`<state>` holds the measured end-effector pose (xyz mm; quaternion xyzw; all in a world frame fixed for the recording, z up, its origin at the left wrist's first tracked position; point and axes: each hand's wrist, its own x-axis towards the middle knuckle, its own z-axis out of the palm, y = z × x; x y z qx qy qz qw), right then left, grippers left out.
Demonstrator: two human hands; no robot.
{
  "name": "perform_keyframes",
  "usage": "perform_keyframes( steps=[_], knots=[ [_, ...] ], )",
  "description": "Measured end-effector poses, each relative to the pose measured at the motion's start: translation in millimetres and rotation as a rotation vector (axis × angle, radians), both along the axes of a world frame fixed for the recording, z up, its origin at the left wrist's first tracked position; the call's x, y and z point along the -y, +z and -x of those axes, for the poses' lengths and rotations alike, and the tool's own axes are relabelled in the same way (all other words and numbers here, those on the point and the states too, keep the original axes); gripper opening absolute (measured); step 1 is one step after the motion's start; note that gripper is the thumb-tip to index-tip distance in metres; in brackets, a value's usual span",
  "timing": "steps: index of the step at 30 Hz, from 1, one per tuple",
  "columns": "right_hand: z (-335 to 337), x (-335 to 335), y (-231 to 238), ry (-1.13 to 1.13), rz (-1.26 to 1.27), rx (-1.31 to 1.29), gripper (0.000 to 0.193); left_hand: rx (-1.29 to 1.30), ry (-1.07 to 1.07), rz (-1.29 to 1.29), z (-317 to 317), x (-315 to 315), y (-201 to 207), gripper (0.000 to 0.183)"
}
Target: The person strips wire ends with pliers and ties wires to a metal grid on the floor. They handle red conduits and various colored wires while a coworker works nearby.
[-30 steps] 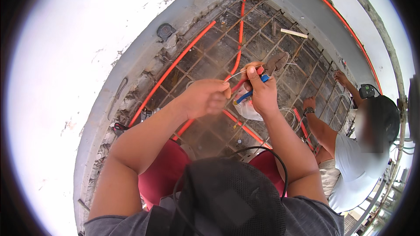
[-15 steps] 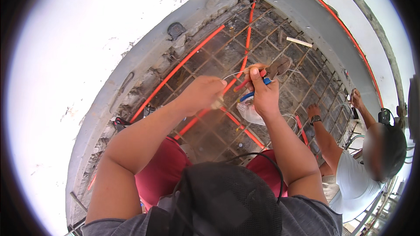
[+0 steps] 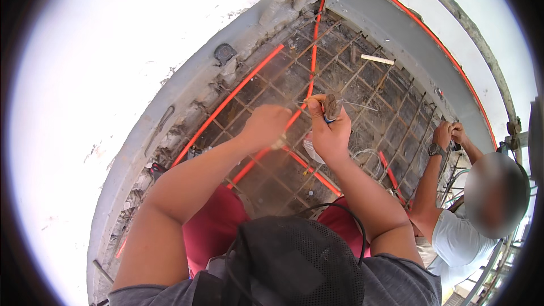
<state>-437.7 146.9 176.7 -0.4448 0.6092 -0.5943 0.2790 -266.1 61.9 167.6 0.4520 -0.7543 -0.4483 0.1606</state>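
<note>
The pliers point(image 3: 333, 109) are clasped in the grip of the right hand point(image 3: 331, 134) above the steel grid point(image 3: 415, 114), with thin wire point(image 3: 361, 105) seen past their head. The left hand point(image 3: 268, 125) is curled above an orange tube point(image 3: 248, 167); whether anything is pinched there cannot be told.

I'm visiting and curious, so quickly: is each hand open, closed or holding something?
Left hand: back toward us; its grip cannot be told.
Right hand: closed, holding pliers; thin wire beside them.
</note>
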Motion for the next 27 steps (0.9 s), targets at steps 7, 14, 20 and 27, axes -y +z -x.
perform_keyframes(
  steps=[7, 14, 20, 27],
  knots=[
    [19.0, 6.3, 2.9, 0.020, -0.134, 0.136, 0.019, -0.128, -0.063, -0.361, -11.5, 2.5, 15.9, 0.047],
    [15.5, 6.4, -1.2, 0.123, -0.252, 0.121, 0.024, -0.114, -0.197, -0.136, -20.6, 7.5, 19.8, 0.035],
    [11.1, 4.0, -2.9, 0.236, -0.354, -0.047, 0.035, -0.194, -0.074, -0.131, -24.2, 12.1, 12.7, 0.028],
    [24.7, -13.5, 0.1, 0.451, -0.744, 0.732, 0.042, -0.584, 0.157, -0.331, -35.2, 16.9, 11.0, 0.021]
  ],
)
